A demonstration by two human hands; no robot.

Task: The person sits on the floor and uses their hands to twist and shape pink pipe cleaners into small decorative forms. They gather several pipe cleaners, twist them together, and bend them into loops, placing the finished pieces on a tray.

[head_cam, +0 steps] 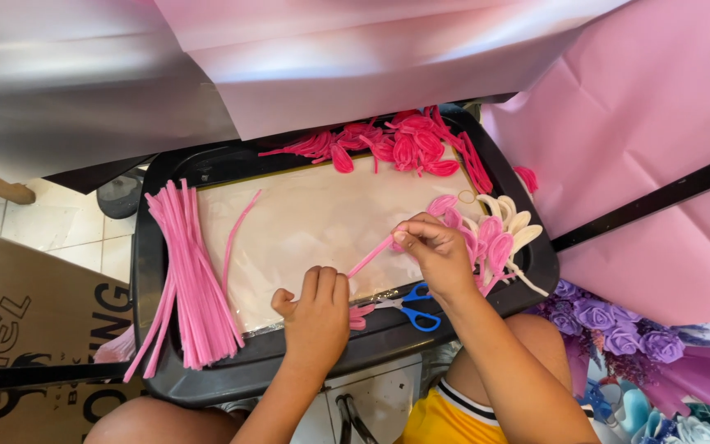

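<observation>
My left hand (316,316) is closed around the near end of a light pink pipe cleaner (371,256), low over the black tray (149,279). My right hand (437,251) pinches the far end of that same pipe cleaner between thumb and fingertips. A thick bundle of straight light pink pipe cleaners (191,275) lies along the tray's left side. One loose pink pipe cleaner (238,230) rests on the pale sheet lining the tray. Looped petal shapes in pink and cream (499,234) pile up just right of my right hand.
Dark pink looped pieces (404,148) heap at the tray's far edge. Blue-handled scissors (412,308) lie on the near rim. Pink wrapping paper (643,164) drapes at the right and above. Purple artificial roses (610,321) sit lower right, a cardboard box (26,329) at the left.
</observation>
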